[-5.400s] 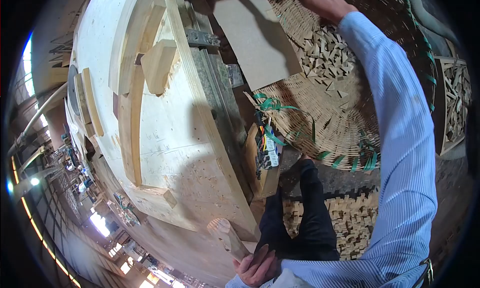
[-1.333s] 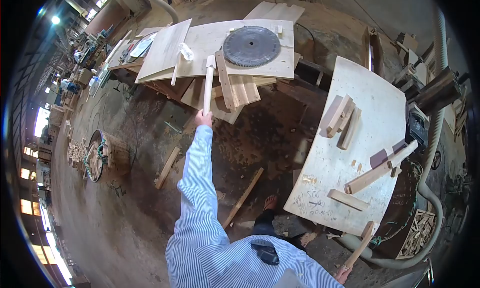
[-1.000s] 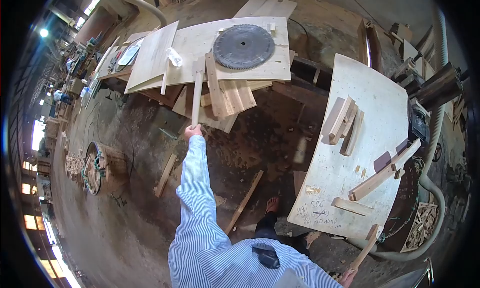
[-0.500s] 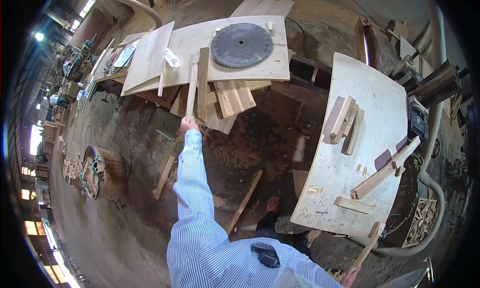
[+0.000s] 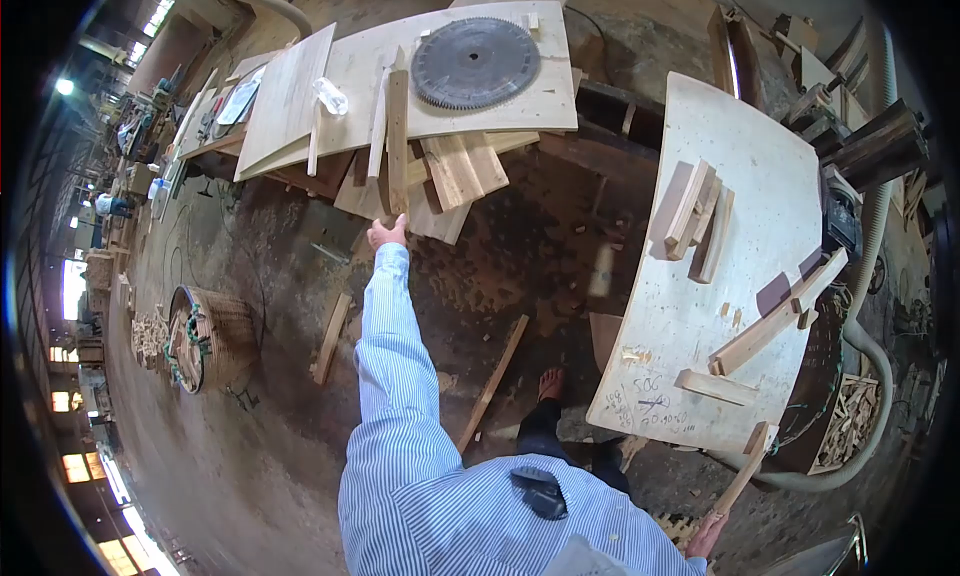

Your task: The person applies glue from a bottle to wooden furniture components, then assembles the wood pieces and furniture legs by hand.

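Observation:
My left hand (image 5: 387, 233) is stretched forward, thumb and fingers apart, just below the near end of a brown wooden strip (image 5: 398, 141). A paler strip (image 5: 378, 126) lies beside it, and both jut over the edge of the pale board (image 5: 350, 66). Low at the right, my right hand (image 5: 708, 534) is closed on the lower end of a wooden stick (image 5: 745, 476). The stick's upper end is at the near corner of the curved right-hand board (image 5: 640, 326).
A round saw blade (image 5: 474, 63) lies on the far board. Wood blocks (image 5: 690, 211) and a longer piece (image 5: 765, 341) rest on the right board. A woven basket (image 5: 225, 341) stands at the left. Loose strips (image 5: 495, 381) lie on the floor near a bare foot (image 5: 551, 382).
My left hand has let go of the paler strip, which now lies farther onto the far board, and has shifted slightly right and forward. My right hand still holds the stick.

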`<state>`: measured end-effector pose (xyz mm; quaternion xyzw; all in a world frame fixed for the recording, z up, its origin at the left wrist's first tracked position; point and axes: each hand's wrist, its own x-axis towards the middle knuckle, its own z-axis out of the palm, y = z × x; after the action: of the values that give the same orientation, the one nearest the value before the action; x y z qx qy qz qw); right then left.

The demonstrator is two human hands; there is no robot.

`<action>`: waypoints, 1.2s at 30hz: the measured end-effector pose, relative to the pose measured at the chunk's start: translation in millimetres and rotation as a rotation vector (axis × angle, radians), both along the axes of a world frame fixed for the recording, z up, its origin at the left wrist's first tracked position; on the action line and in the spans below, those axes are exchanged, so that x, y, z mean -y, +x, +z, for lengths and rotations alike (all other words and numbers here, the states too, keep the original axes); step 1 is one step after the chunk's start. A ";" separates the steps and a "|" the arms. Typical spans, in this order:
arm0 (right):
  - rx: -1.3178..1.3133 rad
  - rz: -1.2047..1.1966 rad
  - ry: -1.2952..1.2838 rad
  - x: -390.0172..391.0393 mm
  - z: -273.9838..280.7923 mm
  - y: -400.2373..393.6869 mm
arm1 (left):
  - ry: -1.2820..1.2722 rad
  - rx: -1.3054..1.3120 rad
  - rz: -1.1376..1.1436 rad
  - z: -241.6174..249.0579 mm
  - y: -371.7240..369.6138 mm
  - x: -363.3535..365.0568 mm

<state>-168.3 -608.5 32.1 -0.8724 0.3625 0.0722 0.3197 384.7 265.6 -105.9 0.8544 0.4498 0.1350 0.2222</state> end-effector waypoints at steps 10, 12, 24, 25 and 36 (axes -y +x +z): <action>-0.029 -0.073 0.013 2.3 -0.4 -2.9 | 0.084 -0.017 -0.022 -28.4 27.6 9.9; -0.017 -0.072 0.020 3.3 0.4 -1.9 | 0.145 0.008 0.010 -26.4 27.5 13.2; -0.146 -0.054 0.091 17.6 1.3 -3.1 | -0.041 0.088 0.108 59.8 61.4 38.8; -0.142 -0.058 0.090 17.9 -0.9 -4.2 | -0.063 0.096 0.113 62.3 62.7 41.0; -0.028 -0.046 0.006 18.4 -14.0 -7.4 | 0.063 0.237 -0.017 65.0 56.5 86.4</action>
<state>-175.7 -626.9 18.1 -0.8616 0.3869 0.0784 0.3190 441.2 179.3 -40.9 0.8428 0.4086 0.2474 0.2482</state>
